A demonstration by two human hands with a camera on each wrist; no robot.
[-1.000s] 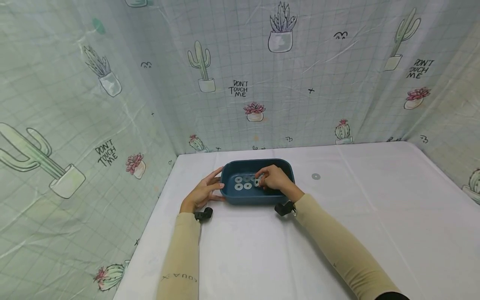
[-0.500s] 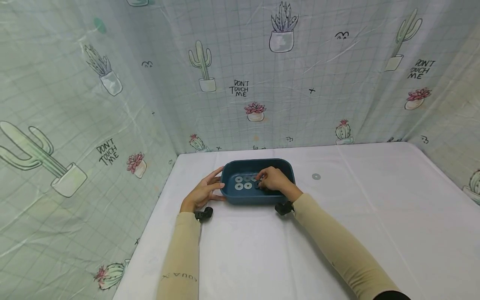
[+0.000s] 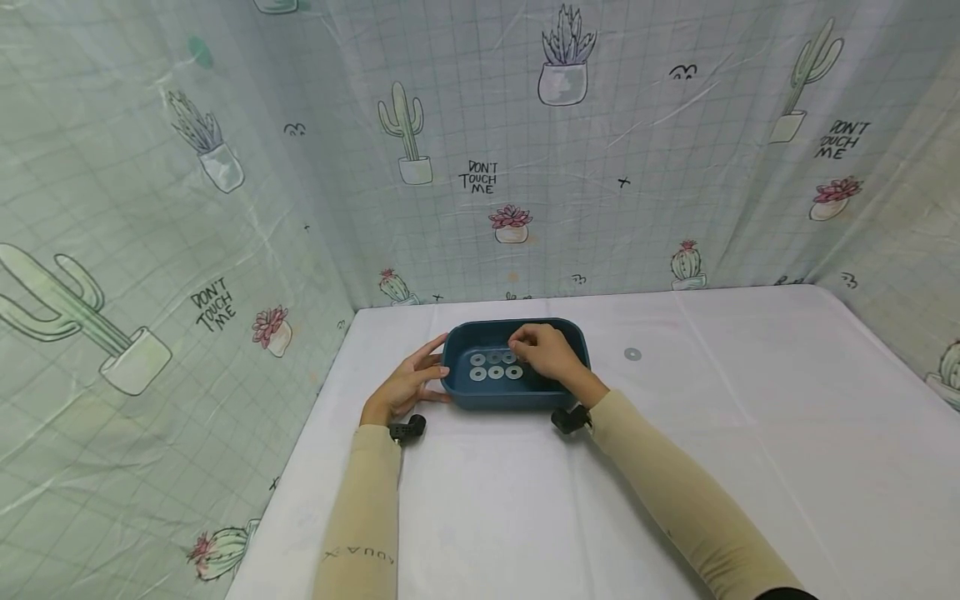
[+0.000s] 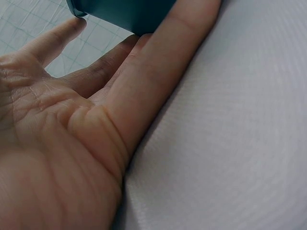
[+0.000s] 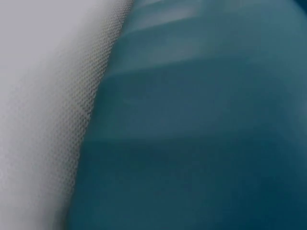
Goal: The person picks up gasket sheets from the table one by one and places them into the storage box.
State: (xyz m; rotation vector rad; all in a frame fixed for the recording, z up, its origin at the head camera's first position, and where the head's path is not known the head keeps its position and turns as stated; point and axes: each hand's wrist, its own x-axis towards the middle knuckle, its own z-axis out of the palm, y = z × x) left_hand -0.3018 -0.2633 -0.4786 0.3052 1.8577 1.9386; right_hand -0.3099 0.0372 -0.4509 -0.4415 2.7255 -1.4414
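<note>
My left hand (image 3: 403,386) is at the left end of a dark blue rectangular bin (image 3: 517,401), its thumb at the rim. In the left wrist view the long fingers are straight and spread, with fingertips against the bin's outer wall (image 4: 125,14). My right hand (image 3: 551,354) is over the inside of the bin, fingers bent, tips just above the upper row of flat metal washers. Whether anything lies between those fingertips is hidden. Several washers lie in two rows on the bin's floor, including a lower-row washer (image 3: 513,372). Only blurred blue wall and white cloth show in the right wrist view.
One grey washer (image 3: 632,354) lies on the white cloth-covered table (image 3: 495,500), right of the bin. A printed cactus curtain (image 3: 592,225) hangs behind the table and along its sides.
The lower-right washer, earlier at my right fingertips, now lies flat and uncovered in the lower row. My right hand has risen slightly away from it. The left hand has stayed put.
</note>
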